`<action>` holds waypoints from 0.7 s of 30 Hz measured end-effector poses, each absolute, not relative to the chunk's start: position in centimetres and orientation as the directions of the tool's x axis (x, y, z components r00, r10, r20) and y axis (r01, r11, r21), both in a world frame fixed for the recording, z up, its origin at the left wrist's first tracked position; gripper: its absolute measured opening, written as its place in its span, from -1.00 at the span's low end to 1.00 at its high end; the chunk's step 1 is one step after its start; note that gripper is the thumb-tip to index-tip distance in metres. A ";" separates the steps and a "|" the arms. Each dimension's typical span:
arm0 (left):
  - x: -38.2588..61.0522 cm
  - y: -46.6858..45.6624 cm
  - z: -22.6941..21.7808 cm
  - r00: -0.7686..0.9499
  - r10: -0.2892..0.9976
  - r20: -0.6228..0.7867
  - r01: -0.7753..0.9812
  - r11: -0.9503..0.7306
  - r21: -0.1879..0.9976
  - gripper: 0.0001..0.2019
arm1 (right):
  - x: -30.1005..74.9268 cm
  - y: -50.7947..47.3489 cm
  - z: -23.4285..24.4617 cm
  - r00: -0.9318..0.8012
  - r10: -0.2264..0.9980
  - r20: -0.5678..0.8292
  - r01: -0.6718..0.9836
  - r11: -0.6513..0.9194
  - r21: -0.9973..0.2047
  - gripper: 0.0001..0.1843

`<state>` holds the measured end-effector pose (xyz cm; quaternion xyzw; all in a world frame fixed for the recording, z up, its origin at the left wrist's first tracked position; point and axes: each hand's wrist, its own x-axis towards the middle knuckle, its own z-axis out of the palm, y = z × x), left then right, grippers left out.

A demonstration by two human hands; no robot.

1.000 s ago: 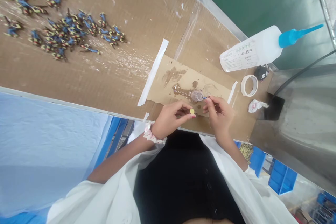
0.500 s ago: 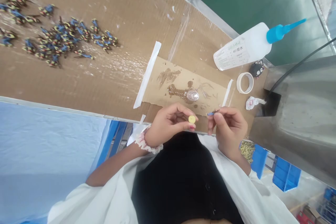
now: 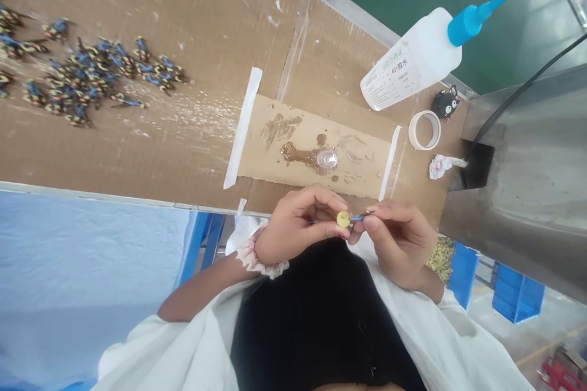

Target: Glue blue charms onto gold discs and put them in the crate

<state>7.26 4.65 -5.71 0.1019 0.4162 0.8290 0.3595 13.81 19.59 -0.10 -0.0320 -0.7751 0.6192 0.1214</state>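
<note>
Between the thumb and fingers of my left hand (image 3: 300, 223) is a small round yellow piece (image 3: 343, 219). My right hand (image 3: 397, 238) pinches a small blue and dark piece (image 3: 356, 218), and its blue end meets the yellow piece or lies right against it. Both hands are closed, just past the table's near edge. Behind them a taped-down cardboard sheet (image 3: 270, 162) carries a wet, shiny puddle of clear liquid (image 3: 326, 159) and brown stains. Many small blue, yellow and dark figures (image 3: 82, 82) lie in a heap on the left.
A white glue bottle (image 3: 410, 58) with a blue nozzle lies at the back right. Near it are a tape roll (image 3: 424, 130), a black round toy (image 3: 445, 104) and crumpled tissue (image 3: 441, 167). A metal housing (image 3: 532, 183) borders the right. Blue bins (image 3: 518, 293) stand below.
My hands have come together, and the blue piece in the right has moved left to the yellow piece in the left. The camera view has shifted slightly.
</note>
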 end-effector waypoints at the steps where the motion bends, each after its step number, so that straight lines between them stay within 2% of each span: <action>1: 7.3 4.7 -5.7 -0.728 0.674 -0.123 -0.499 -0.399 0.769 -0.76 | 13.9 19.6 -0.1 -0.967 0.201 0.154 -0.104 0.239 -0.965 -0.79; 5: 7.5 4.7 -5.7 -0.743 0.664 -0.083 -0.463 -0.422 0.779 -0.80 | 13.9 19.7 0.0 -0.969 0.195 0.154 -0.107 0.235 -0.966 -0.78; 12: 7.5 4.6 -5.7 -0.731 0.674 -0.106 -0.465 -0.379 0.800 -0.77 | 13.8 19.6 0.0 -0.972 0.187 0.142 -0.095 0.242 -0.966 -0.80; 21: 7.4 4.3 -5.5 -0.732 0.673 -0.108 -0.435 -0.340 0.834 -0.77 | 14.0 19.7 0.1 -0.968 0.178 0.176 -0.108 0.336 -0.936 -0.77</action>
